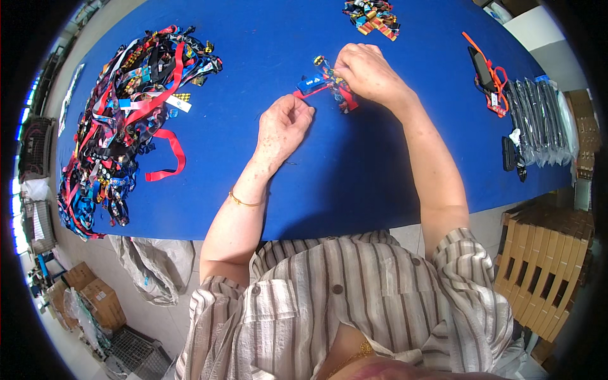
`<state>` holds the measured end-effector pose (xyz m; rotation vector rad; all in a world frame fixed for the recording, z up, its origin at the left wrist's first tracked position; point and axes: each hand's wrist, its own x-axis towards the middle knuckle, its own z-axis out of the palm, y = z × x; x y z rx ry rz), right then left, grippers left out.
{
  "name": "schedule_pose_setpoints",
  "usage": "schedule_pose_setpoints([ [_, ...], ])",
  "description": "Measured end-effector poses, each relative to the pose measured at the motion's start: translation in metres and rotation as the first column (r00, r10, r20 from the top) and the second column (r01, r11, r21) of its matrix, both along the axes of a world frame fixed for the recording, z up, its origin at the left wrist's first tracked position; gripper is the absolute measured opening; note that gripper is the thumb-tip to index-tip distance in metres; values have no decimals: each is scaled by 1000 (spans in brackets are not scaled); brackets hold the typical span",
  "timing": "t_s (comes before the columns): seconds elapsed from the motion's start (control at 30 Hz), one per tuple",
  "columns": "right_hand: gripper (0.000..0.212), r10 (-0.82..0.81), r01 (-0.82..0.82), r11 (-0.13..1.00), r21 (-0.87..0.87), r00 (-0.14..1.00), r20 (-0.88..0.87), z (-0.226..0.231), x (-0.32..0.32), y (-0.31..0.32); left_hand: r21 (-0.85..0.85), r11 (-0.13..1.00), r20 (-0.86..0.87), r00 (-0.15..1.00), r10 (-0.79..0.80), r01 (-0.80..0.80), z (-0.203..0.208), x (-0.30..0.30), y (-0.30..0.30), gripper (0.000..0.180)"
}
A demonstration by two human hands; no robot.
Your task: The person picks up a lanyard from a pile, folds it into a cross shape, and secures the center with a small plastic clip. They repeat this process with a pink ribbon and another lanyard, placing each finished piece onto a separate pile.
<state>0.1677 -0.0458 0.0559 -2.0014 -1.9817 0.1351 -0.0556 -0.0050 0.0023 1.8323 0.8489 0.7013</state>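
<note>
Lying between both hands' fingers (303, 109): lanyard (323, 82)

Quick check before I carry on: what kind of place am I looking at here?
Probably a small workshop or packing room. A big heap of coloured ribbons lies on a blue-covered table, a row of clear-bagged items sits at the right, and cardboard boxes stand on the floor.

1 head-worn fisheye view, looking steeply down, close over blue table (354, 190)
</note>
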Motion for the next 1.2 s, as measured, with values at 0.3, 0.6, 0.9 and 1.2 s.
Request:
schedule_pose_setpoints([
  [0.3,18,1,-4,997,80,999,39,-9,6,-2,6,1000,19,1000,18,-19,-6,2,1,11],
  [0.6,15,-128,118,983,-140,990,-60,0,-1,-3,212,977,-12,1000,-9,11,4,7,-3,43],
  [0.9,26,-78,65,990,-127,992,-100,-2,4,-2,600,787,-272,962,29,146,-2,22,-4,41],
  [1.2,38,-146,131,946,-296,989,-30,4,7,6,610,774,-331,942,54,170,-1,23,-5,34],
])
